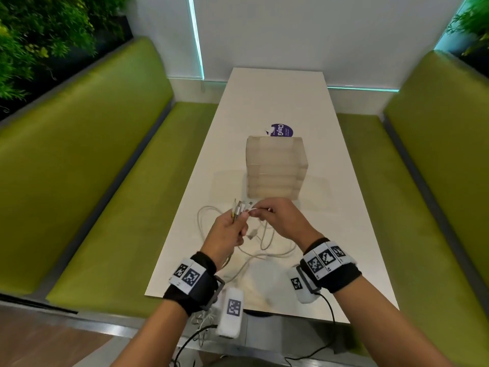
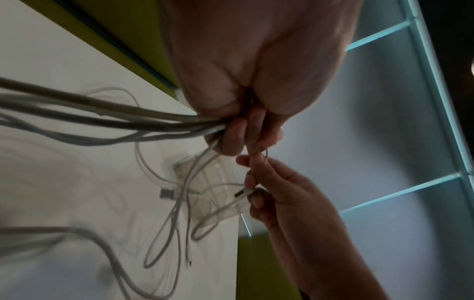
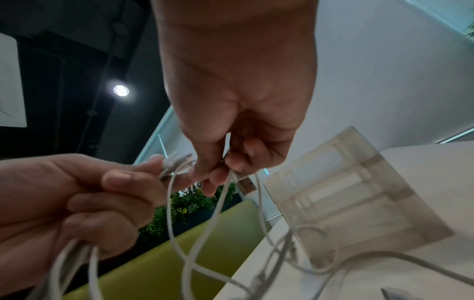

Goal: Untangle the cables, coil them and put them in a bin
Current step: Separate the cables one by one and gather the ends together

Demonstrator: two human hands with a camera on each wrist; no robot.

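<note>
Several white cables (image 1: 260,242) lie tangled in loops on the white table (image 1: 330,207) in front of me. My left hand (image 1: 227,229) is raised above them and grips a bundle of cable ends (image 1: 238,209), plugs pointing up. In the left wrist view the cables (image 2: 102,119) run out of that fist (image 2: 238,132). My right hand (image 1: 275,215), close beside the left, pinches one white cable near its USB plug (image 3: 246,185); its fingers (image 3: 238,162) curl round the cord. A translucent plastic bin (image 1: 276,170) stands just beyond the hands.
Green padded benches (image 1: 105,181) run along both sides of the narrow table. A purple round sticker (image 1: 281,130) lies behind the bin. Plants (image 1: 39,35) fill the far left corner, and a white wall closes the far end.
</note>
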